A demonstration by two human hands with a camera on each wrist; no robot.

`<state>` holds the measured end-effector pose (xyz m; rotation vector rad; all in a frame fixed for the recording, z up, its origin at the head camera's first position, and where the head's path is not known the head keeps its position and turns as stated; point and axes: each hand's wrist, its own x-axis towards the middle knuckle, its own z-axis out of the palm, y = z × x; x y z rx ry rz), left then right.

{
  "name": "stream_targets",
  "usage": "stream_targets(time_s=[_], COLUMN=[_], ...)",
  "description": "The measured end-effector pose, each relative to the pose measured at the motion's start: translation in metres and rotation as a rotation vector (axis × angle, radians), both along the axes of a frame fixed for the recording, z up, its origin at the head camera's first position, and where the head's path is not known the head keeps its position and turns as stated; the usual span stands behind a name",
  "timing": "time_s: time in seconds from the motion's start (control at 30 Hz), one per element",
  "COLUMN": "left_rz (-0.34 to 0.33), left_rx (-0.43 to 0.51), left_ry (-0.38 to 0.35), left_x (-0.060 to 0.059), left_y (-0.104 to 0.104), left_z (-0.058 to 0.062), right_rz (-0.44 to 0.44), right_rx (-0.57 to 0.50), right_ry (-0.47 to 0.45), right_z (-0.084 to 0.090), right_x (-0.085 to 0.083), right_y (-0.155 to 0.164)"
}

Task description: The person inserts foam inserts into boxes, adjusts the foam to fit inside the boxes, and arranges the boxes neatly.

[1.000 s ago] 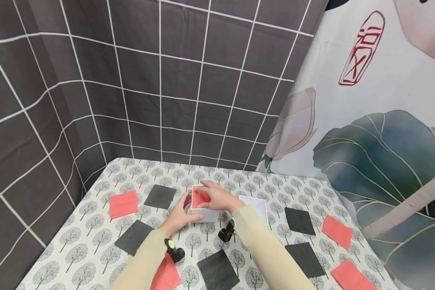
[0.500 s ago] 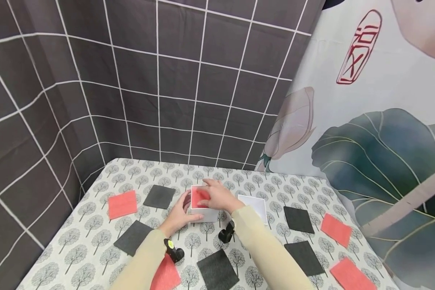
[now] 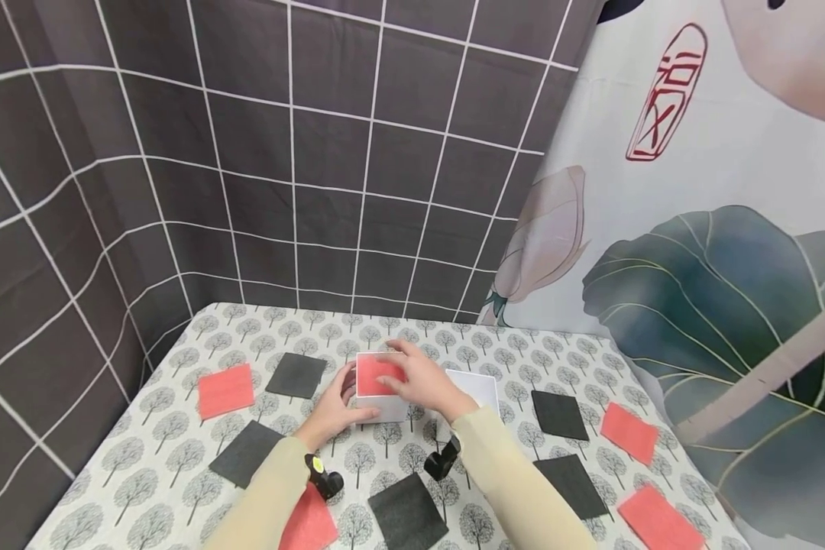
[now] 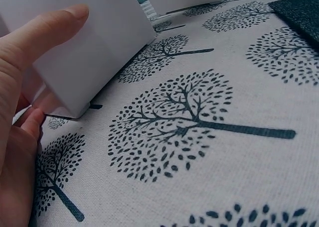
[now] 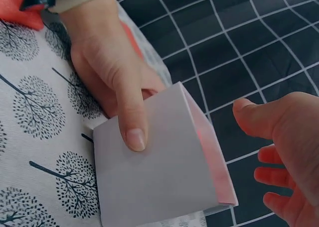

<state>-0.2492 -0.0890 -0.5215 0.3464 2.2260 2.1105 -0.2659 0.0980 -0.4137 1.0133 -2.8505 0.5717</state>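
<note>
While box sits mid-frame on tabletop (image 3: 522,359):
Left hand (image 3: 330,412): grips white box (image 3: 381,409), thumb on its side.
Right hand (image 3: 426,382): fingers relaxed over red square (image 3: 374,374) inside.

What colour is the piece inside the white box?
Red, or coral pink; the piece inside the white box shows best in head view.

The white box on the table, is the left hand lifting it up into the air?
No. In the left wrist view the white box sits on the tablecloth, with the left hand only steadying its side.
</note>
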Motion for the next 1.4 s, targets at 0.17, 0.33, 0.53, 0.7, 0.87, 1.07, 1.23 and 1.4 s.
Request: stream_targets(time_s=[0.17, 0.33, 0.53, 0.7, 0.87, 1.07, 1.23, 1.4], left_rz=[-0.023, -0.001, 0.015, 0.016, 0.008, 0.0, 0.005, -0.017], left_rx=[-0.006, 0.014, -0.013, -0.037, -0.016, 0.007, -0.004, -0.011], left_ry=[0.01, 0.008, -0.002, -0.019, -0.015, -0.027, -0.025, -0.024], left_x=[0.008, 0.0, -0.003, -0.001, -0.002, -0.002, -0.003, 0.004], left_y=[-0.003, -0.004, -0.005, -0.004, -0.003, -0.001, -0.001, -0.001], left_z=[0.016, -0.001, -0.01, -0.01, -0.01, -0.013, -0.011, 0.007], right_rz=[0.028, 0.106, 0.123, 0.125, 0.126, 0.145, 0.156, 0.141], right_rx=[-0.027, -0.017, 0.029, 0.033, 0.026, -0.011, -0.045, -0.074], right_ry=[0.031, 0.078, 0.101, 0.104, 0.123, 0.159, 0.201, 0.241], right_z=[0.002, 0.004, 0.004, 0.003, -0.001, -0.008, -0.012, -0.015], right_x=[0.013, 0.029, 0.044, 0.055, 0.067, 0.082, 0.091, 0.1], right_y=[0.006, 0.012, 0.019, 0.025, 0.032, 0.044, 0.054, 0.065])
